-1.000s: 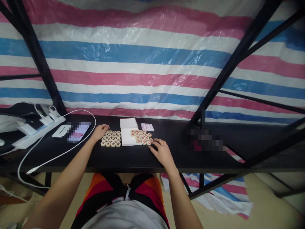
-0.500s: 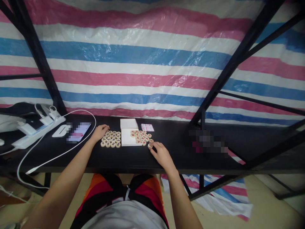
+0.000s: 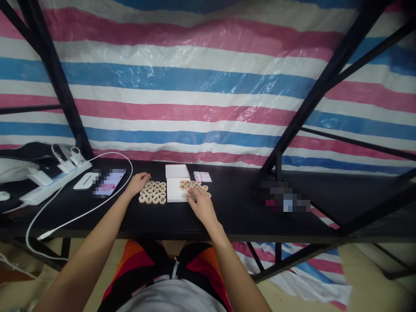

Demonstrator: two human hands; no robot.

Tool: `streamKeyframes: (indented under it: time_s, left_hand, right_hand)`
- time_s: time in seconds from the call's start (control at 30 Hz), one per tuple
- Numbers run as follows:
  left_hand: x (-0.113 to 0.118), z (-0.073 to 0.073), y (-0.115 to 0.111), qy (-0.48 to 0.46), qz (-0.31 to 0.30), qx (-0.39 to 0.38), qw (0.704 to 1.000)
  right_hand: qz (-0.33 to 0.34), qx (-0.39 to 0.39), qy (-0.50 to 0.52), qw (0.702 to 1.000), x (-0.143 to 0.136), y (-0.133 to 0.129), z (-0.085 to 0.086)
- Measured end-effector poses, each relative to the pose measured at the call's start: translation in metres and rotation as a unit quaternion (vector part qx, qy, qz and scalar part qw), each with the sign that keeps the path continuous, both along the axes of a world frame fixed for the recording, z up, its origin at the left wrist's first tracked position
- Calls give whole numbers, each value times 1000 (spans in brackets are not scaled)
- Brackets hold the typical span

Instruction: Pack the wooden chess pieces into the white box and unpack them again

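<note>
My left hand (image 3: 138, 183) rests on the black tabletop at the upper left corner of a block of black-lettered xiangqi pieces (image 3: 155, 192). Its fingers are loosely bent and apart from the thumb, with nothing visible in them. To the right of that block lies an opened white box (image 3: 177, 195). Red-lettered xiangqi pieces (image 3: 183, 185) cover its right part and spill past its edge. My right hand (image 3: 202, 206) reaches over these red pieces, fingertips closed on a xiangqi piece (image 3: 192, 197) near the box's front right. The hand hides several pieces beneath it.
Behind the box lies a pink-and-white paper card (image 3: 203, 177). At the left are a phone (image 3: 112, 182), a white device (image 3: 85, 181), a power strip (image 3: 53, 184) and a looping white cable (image 3: 87, 210). Black frame posts (image 3: 279, 160) rise at the shelf's sides before a striped sheet.
My right hand has moved left with a xiangqi piece, from beside the red pieces to over the box's right part. My left hand has hardly moved.
</note>
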State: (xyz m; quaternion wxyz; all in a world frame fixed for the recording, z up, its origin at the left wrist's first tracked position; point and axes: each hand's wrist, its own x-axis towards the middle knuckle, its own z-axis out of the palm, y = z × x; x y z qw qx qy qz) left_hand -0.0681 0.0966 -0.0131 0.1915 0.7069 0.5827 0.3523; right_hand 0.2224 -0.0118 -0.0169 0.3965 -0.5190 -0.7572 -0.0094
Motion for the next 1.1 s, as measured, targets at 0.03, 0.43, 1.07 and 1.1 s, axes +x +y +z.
streamKeyframes:
  time_s: [0.03,0.43,1.07,1.1]
  left_hand:
    - [0,0,0,0,0,-1,1000]
    - [1,2,-1,-6,-1,3,1000]
    - [1,1,0,-10,0,1,1000]
    - [1,1,-1,-9,0,1,1000]
  right_hand:
    - [0,-7,-13,1000,-4,6,0]
    - [-4,-13,-75,997,-12,2,-4]
    - [11,-15,-95,995,-12,-2,-9]
    - [10,-16,-95,995,-12,-1,-10]
